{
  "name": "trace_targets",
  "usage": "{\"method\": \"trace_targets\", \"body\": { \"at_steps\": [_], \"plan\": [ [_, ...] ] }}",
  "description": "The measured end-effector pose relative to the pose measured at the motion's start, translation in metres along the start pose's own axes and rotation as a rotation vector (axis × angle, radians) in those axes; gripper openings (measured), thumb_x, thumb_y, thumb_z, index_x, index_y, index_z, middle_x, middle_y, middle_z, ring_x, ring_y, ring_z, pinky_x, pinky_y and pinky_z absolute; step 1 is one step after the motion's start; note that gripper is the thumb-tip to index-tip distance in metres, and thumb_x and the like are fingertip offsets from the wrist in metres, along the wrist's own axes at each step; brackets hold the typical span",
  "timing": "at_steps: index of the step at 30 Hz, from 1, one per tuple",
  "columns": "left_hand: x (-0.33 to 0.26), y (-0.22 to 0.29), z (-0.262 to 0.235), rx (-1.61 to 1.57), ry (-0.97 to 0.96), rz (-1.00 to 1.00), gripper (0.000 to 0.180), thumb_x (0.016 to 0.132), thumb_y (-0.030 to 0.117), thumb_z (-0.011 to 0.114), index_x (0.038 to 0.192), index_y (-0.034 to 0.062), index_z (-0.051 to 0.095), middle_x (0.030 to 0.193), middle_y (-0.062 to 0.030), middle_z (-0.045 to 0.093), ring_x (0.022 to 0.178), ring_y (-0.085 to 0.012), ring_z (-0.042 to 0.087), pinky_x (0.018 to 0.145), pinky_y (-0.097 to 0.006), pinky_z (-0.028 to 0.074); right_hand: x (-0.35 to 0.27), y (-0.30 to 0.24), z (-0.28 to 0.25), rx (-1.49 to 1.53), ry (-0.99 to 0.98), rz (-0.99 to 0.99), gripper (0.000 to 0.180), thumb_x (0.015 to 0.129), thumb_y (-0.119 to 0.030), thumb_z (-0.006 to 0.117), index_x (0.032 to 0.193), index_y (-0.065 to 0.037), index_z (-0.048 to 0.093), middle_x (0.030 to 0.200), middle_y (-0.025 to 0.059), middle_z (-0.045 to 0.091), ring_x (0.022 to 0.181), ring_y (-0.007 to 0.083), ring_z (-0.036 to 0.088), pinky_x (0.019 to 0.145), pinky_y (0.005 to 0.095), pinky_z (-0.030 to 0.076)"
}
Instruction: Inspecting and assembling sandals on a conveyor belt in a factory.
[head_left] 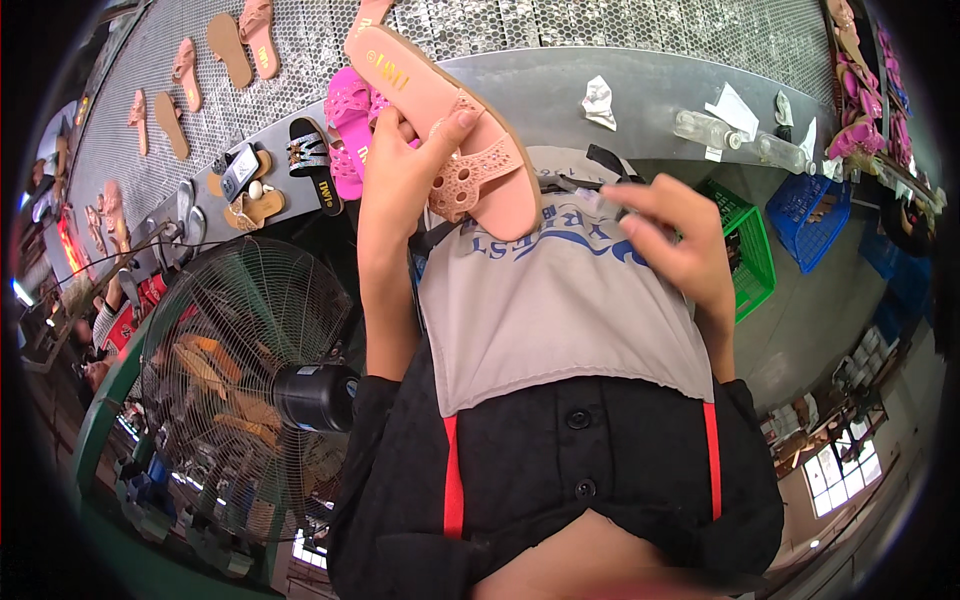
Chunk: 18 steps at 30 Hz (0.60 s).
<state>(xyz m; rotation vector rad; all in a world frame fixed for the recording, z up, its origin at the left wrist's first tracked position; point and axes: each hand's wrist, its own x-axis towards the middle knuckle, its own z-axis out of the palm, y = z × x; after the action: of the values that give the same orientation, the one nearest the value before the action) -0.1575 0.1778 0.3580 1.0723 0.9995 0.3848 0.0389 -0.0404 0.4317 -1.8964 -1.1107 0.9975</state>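
My left hand [405, 165] is closed around a pink slide sandal [400, 75], its thumb lying on the perforated strap. The sandal is tilted over the grey apron [560, 320], sole edge toward the right. To its right my right hand [685, 235] hovers above the apron, apart from the sandal and blurred by motion. Its index finger and thumb come close together around something small, partly dark and partly clear, which I cannot make out. Just left of the held sandal lie magenta sandals [347, 125] on the bench edge. Another pink sandal [372, 12] shows at the top.
A mesh-topped conveyor [480, 25] carries pink sandals at the left. On the grey ledge [540, 90] are a black sandal [318, 165], crumpled paper [598, 103] and clear bottles [705, 128]. A large fan [240, 380] stands left; green [755, 265] and blue crates [810, 220] are at right.
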Motion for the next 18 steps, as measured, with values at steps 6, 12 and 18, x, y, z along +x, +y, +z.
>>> {"method": "trace_targets", "body": {
  "at_steps": [6,12,18],
  "plan": [
    [0.019,-0.017,-0.017,-0.075,0.045,0.032,0.058,0.087,0.022,0.081,0.123,-0.0094,0.048,0.111,-0.016,0.067,0.096,-0.0172,0.069,0.08,-0.028,0.058,0.031,0.131,0.015,0.35,0.361,0.216,0.041,0.095,-0.012,0.067,0.134,-0.004,0.061,0.083,-0.0024,0.058,0.076,0.0063,0.052,0.07,0.0222,0.044],
    [0.033,-0.025,-0.022,-0.047,0.109,0.054,0.058,0.087,0.024,0.082,0.122,-0.0092,0.049,0.109,-0.0155,0.067,0.093,-0.0151,0.068,0.078,-0.027,0.055,0.06,0.246,0.036,-0.036,0.596,0.345,0.049,0.097,-0.026,0.066,0.139,-0.003,0.054,0.095,0.0103,0.068,0.091,0.0228,0.064,0.087,0.0349,0.049],
    [0.041,-0.037,-0.076,0.29,0.266,0.06,0.061,0.081,0.032,0.085,0.116,-0.0086,0.055,0.106,-0.015,0.069,0.089,-0.0178,0.068,0.078,-0.032,0.055,0.063,0.233,0.045,-0.396,0.658,0.113,0.04,0.097,-0.025,0.065,0.128,-0.001,0.059,0.098,0.0144,0.067,0.09,0.0282,0.065,0.086,0.0368,0.05]
  ]
}}
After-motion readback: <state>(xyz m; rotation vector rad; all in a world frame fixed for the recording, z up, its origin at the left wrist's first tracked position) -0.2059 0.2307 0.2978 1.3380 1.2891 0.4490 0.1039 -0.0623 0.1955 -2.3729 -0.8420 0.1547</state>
